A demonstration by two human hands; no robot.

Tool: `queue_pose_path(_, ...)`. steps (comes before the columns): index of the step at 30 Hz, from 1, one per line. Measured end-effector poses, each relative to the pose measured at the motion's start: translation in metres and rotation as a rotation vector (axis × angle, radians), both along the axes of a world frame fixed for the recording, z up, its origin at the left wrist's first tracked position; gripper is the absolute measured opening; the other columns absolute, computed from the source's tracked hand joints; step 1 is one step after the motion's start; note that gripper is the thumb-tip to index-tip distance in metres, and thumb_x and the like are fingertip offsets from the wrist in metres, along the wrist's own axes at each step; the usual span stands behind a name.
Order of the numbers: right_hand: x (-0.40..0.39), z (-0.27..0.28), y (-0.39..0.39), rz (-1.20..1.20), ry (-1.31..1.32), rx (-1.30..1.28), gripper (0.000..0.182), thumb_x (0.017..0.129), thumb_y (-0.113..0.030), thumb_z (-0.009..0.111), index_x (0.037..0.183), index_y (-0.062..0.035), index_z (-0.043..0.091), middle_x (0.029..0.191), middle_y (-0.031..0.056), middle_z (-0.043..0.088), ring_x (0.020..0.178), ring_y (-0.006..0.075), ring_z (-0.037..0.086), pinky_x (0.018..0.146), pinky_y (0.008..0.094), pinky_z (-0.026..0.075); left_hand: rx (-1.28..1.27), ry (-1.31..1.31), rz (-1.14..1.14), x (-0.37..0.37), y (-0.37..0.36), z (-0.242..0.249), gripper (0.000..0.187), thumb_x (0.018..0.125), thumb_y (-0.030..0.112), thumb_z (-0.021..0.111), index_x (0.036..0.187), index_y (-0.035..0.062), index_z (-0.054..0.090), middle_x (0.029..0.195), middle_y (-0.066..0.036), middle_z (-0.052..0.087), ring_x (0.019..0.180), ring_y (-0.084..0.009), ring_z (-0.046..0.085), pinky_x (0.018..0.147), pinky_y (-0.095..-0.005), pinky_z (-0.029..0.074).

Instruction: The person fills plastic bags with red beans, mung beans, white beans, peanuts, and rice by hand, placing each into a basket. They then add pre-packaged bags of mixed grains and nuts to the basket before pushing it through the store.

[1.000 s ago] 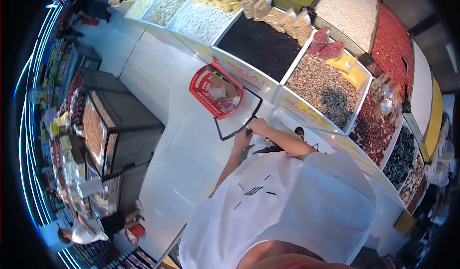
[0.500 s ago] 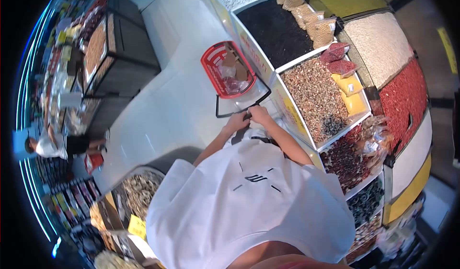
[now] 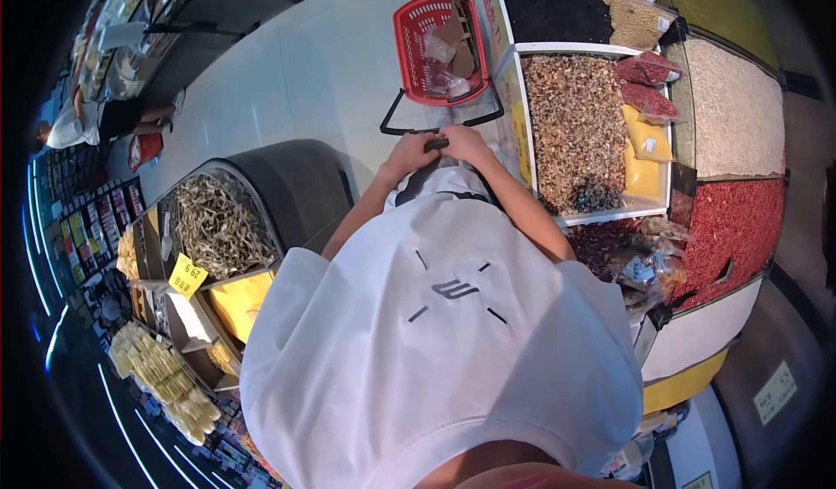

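A red shopping basket point(image 3: 409, 36) on the floor ahead of me holds a cardboard box and clear bags of goods. Its black pull handle point(image 3: 392, 125) reaches back toward me. My left hand point(image 3: 407, 152) and my right hand point(image 3: 466, 142) are both closed on the handle's grip bar, side by side in front of my white shirt. The basket runs along the left edge of the bulk food counter.
The bulk counter point(image 3: 514, 97) on the right has bins of mixed nuts point(image 3: 575, 123), white grain, red beans and packed bags. A dark round stand point(image 3: 296, 184) with dried goods point(image 3: 213, 228) is close on my left. A person point(image 3: 87, 123) crouches far left on the aisle floor.
The view has swung round: the basket and counter now lie straight ahead rather than up to the right, and the dried-goods stand has come close on my left. Both hands stayed on the handle.
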State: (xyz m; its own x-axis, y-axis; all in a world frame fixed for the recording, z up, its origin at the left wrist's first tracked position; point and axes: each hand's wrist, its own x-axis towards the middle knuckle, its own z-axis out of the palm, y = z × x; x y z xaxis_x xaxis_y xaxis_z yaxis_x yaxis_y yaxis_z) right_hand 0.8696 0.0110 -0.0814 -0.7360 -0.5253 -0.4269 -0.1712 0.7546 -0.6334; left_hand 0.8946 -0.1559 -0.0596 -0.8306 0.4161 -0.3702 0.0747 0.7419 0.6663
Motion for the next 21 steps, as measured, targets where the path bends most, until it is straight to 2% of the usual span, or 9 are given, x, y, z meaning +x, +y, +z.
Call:
queue_pose_path(2,0.005,-0.012,0.003,-0.031,-0.011,-0.277,0.033,0.067,-0.028,0.066,0.092,-0.007,0.061,0.088,0.0144,0.063,0.085,0.0299,0.06,0.071,0.0403,0.047,0.077,0.043,0.049,0.006,-0.002,-0.001,0.034,0.069,0.026,0.058,0.094,0.0035,0.06,0.081,-0.02,0.061,0.076,-0.0361,0.059,0.07,-0.0421,0.047)
queue_pose_path(9,0.021,0.003,0.01,-0.246,-0.029,-0.306,0.03,0.069,-0.027,0.063,0.09,-0.0057,0.06,0.084,0.0143,0.063,0.082,0.0298,0.06,0.069,0.041,0.046,0.001,0.025,-0.062,0.005,-0.005,0.006,0.029,0.071,0.025,0.061,0.089,0.0022,0.061,0.085,-0.018,0.058,0.084,-0.0344,0.054,0.077,-0.0397,0.043)
queue_pose_path(11,0.016,0.012,0.009,-0.315,-0.161,-0.273,0.026,0.07,-0.025,0.061,0.088,-0.0067,0.06,0.08,0.0127,0.063,0.078,0.0296,0.061,0.067,0.0416,0.046,0.082,-0.076,-0.062,-0.002,-0.01,0.002,0.027,0.071,0.025,0.061,0.084,0.0013,0.061,0.084,-0.017,0.055,0.084,-0.0338,0.052,0.076,-0.04,0.042)
queue_pose_path(14,0.016,-0.006,0.003,-0.393,-0.051,-0.19,0.021,0.07,-0.021,0.061,0.085,-0.0066,0.06,0.073,0.0117,0.062,0.069,0.0277,0.061,0.06,0.0373,0.047,0.107,-0.161,-0.12,-0.017,-0.013,-0.01,0.026,0.068,0.025,0.065,0.078,0.0017,0.059,0.076,-0.015,0.057,0.074,-0.0331,0.055,0.066,-0.0394,0.042)
queue_pose_path(16,0.007,-0.003,0.0,-0.355,-0.091,-0.062,0.021,0.069,-0.023,0.061,0.085,-0.0081,0.06,0.072,0.0115,0.062,0.07,0.0299,0.061,0.064,0.0441,0.046,0.155,-0.402,-0.121,-0.032,-0.016,-0.017,0.02,0.068,0.019,0.067,0.074,0.0035,0.056,0.06,-0.01,0.055,0.054,-0.0223,0.053,0.053,-0.0336,0.041)
queue_pose_path(17,0.002,-0.008,-0.004,-0.374,-0.146,-0.055,0.02,0.069,-0.022,0.06,0.084,-0.0087,0.062,0.078,0.0123,0.063,0.077,0.0311,0.06,0.07,0.0533,0.04,0.206,-0.424,-0.135,-0.036,-0.018,-0.02,0.019,0.069,0.018,0.066,0.075,0.0036,0.055,0.06,-0.008,0.054,0.054,-0.0177,0.052,0.053,-0.0316,0.041)
queue_pose_path(18,-0.002,-0.016,-0.009,-0.38,-0.204,-0.062,0.02,0.069,-0.022,0.059,0.084,-0.0092,0.064,0.083,0.0131,0.064,0.085,0.0322,0.06,0.076,0.0624,0.035,0.209,-0.487,-0.139,-0.044,-0.018,-0.015,0.022,0.069,0.02,0.065,0.078,0.0032,0.055,0.062,-0.009,0.057,0.058,-0.0206,0.056,0.056,-0.0325,0.043)
queue_pose_path(19,-0.018,-0.021,-0.016,-0.441,-0.196,-0.04,0.02,0.069,-0.022,0.059,0.084,-0.0092,0.064,0.083,0.0131,0.064,0.085,0.0322,0.06,0.076,0.0624,0.035,0.174,-0.515,-0.203,-0.06,-0.023,-0.023,0.023,0.069,0.022,0.065,0.079,0.0032,0.055,0.065,-0.01,0.058,0.06,-0.0222,0.058,0.057,-0.0331,0.044)
queue_pose_path(21,-0.026,-0.022,-0.024,-0.283,-0.205,0.053,0.019,0.068,-0.02,0.06,0.08,-0.0068,0.065,0.083,0.0145,0.063,0.085,0.0338,0.06,0.077,0.0619,0.035,0.135,-0.543,-0.222,-0.068,-0.021,-0.022,0.025,0.068,0.023,0.064,0.081,0.0031,0.056,0.067,-0.011,0.06,0.063,-0.0239,0.059,0.059,-0.0337,0.045)
